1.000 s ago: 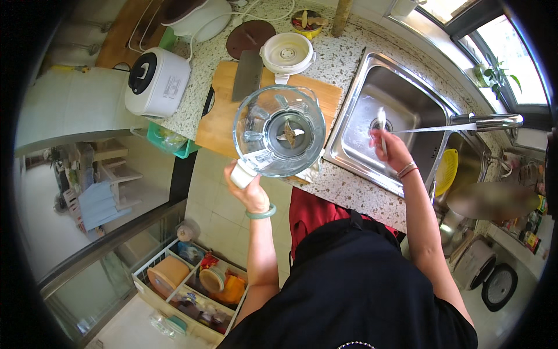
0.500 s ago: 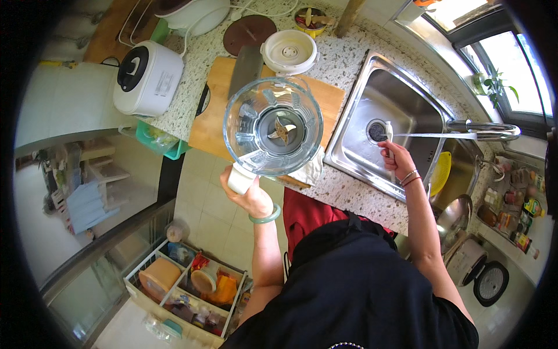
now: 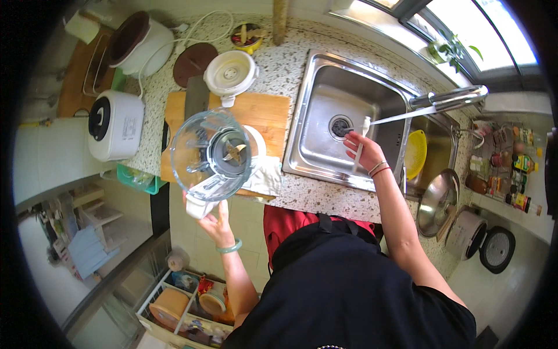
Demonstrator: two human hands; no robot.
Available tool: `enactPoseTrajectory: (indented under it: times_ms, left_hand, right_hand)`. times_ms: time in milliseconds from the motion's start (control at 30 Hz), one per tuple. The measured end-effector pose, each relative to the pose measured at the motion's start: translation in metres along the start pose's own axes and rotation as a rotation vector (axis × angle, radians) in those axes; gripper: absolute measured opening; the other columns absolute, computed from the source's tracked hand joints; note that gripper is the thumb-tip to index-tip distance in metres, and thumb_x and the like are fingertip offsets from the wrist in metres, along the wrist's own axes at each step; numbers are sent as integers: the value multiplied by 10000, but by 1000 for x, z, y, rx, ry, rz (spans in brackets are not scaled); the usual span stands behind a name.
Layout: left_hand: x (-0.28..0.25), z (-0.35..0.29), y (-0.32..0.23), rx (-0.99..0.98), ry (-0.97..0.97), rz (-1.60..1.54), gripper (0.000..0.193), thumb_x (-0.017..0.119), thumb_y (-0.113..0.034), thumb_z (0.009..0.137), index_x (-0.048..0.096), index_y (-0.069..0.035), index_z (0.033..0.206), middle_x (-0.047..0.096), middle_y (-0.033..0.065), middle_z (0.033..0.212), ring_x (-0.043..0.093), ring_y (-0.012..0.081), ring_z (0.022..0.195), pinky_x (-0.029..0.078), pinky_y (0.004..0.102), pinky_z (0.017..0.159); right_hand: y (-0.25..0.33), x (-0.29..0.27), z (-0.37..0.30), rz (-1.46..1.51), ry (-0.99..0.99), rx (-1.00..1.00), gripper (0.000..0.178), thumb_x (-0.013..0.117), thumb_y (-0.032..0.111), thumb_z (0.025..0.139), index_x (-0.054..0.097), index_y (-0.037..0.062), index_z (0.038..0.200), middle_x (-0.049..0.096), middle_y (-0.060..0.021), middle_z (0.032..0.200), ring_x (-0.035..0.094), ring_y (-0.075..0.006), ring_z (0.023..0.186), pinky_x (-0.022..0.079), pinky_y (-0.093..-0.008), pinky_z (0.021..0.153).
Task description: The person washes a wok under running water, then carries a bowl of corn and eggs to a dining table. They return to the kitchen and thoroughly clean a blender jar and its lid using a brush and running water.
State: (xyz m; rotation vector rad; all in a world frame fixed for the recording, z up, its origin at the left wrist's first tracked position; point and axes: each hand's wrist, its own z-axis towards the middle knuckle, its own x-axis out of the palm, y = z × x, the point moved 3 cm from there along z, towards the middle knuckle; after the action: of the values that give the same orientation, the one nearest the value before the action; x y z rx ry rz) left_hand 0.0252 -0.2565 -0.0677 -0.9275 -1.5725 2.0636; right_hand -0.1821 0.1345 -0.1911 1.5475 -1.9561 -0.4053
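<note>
A clear glass blender jug (image 3: 181, 152) with metal blades inside is tilted over the cutting board's front left. My left hand (image 3: 216, 224) is closed around its white handle (image 3: 200, 206). Over the steel sink (image 3: 325, 99), my right hand (image 3: 365, 152) grips a slim white tool (image 3: 366, 124), perhaps a small brush; its upper end meets the stream from the faucet (image 3: 459, 98). The wooden cutting board (image 3: 264, 113) bears a wide-bladed knife (image 3: 196, 96) and a white cloth (image 3: 266, 177).
A white round part (image 3: 231, 72) stands at the board's far edge, by a brown lid (image 3: 196, 63) and a yellow bowl (image 3: 247, 38) of scraps. Left is a white rice cooker (image 3: 116, 125); right of the sink are a yellow colander (image 3: 415, 154) and a steel lid (image 3: 437, 203).
The jug has shifted left relative to the board and tilted, its base now turned to the right. My right hand stays over the sink with the white tool. The whole view has swung right.
</note>
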Motion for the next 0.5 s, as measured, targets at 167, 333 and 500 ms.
enactPoseTrajectory:
  times_ms: [167,333,500]
  left_hand:
    - [-7,-62,17,-382,-297,-223,361,584,-211,954,443,-21,1226,531,144,1218,551,208,1074,470,378,913]
    - [65,-93,-9,-812,414,-161,237,513,-231,1003,587,-6,1008,658,87,821,671,192,874,542,337,813]
    - [252,-81,-41,-787,855,-481,449,468,-276,1019,402,-75,1414,522,129,1366,501,216,1263,479,380,965]
  right_hand:
    - [31,-16,2,191,107,33,347,429,249,1025,523,-22,1221,657,-156,1130,660,-185,917,550,-292,662]
    - [44,-17,-16,-667,-7,84,253,488,184,955,609,-19,1044,715,-131,858,594,-111,563,452,-242,447]
    - [38,-22,-28,-458,73,-13,292,464,217,968,636,-11,1027,672,-65,718,428,-66,428,320,-221,387]
